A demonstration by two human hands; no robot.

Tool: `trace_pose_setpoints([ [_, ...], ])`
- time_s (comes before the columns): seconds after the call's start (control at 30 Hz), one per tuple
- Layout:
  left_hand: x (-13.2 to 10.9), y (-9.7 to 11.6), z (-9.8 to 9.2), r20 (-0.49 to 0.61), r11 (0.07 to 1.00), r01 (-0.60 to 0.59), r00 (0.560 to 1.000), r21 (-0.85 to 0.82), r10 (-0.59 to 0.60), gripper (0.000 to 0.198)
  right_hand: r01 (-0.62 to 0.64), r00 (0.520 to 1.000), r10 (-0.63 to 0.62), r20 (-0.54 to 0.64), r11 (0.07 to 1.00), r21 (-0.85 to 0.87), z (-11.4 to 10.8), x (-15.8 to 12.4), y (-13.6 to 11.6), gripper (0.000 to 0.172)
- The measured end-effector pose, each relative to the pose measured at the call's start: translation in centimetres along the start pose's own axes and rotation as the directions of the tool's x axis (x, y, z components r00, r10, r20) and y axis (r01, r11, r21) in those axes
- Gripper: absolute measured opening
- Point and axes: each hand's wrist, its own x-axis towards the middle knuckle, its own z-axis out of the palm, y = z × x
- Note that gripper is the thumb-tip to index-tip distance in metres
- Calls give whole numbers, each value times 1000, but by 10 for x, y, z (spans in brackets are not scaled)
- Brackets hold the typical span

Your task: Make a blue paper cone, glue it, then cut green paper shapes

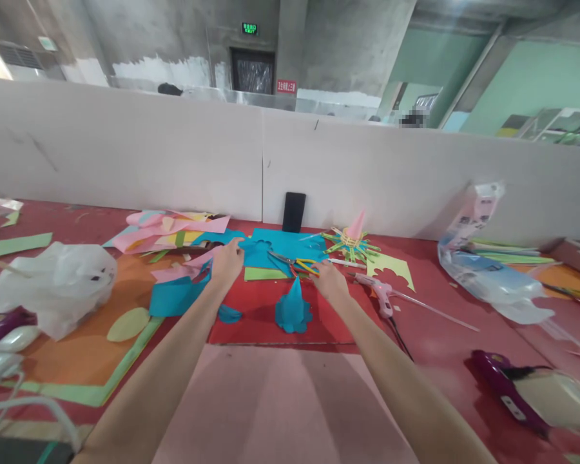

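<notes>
My left hand (227, 261) rests on the blue paper sheet (270, 248) at the table's far side, its fingers curled onto the sheet's cut edge. My right hand (327, 278) is closed on the yellow-handled scissors (294, 263), whose blades point left over the blue sheet. A blue paper cone (292, 308) stands on a red sheet (265, 316) between my forearms. A small blue scrap (229, 314) lies beside it.
A pink glue gun (379, 295) lies right of my right hand. A stick-and-paper star (350, 243) and a black phone (294, 211) sit by the white partition (174, 154). Pink and blue paper offcuts (169, 235), a white plastic bag (53, 283) and an orange sheet (67, 361) lie left; plastic packaging (483, 270) lies right.
</notes>
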Motion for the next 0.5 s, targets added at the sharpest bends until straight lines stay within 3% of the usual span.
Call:
trace_pose_setpoints([
  [0.13,27,-26,6,44,952,0,999,306,-15,38,31,997,-24,74,995,-91,12,23,5,39],
  [0.23,39,-44,5,107,910,-55,994,411,11,27,88,991,-76,113,991,-103,18,33,10,39],
  [0.37,48,-61,0,215,913,-44,976,406,-49,20,200,972,-189,138,977,-74,24,39,19,29],
  [0.5,54,-69,-3,190,964,28,978,266,-81,23,246,960,-245,135,969,6,29,41,29,25],
])
